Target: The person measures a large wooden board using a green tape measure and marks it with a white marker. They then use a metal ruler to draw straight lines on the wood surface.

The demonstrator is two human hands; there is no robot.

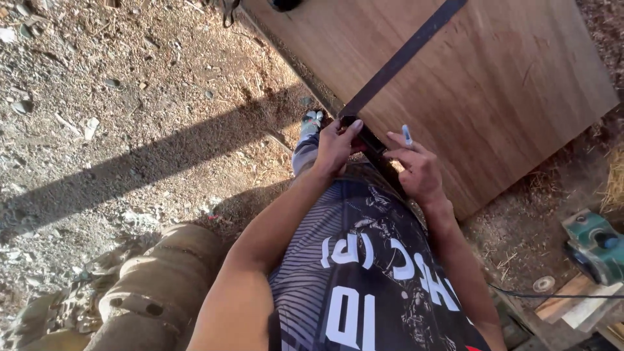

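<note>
I see a plywood sheet (494, 84) lying flat with a long dark straightedge (403, 55) set diagonally across it, its near end at the sheet's edge. My left hand (335, 146) pinches that end down, fingers closed on it. My right hand (419, 166) grips a pen (407, 134), tip up, just beside the straightedge. I judge the edge is placed; no drawn line shows. Around lies dirt ground (130, 97) strewn with chips, a green power tool (595, 244) to the right.
</note>
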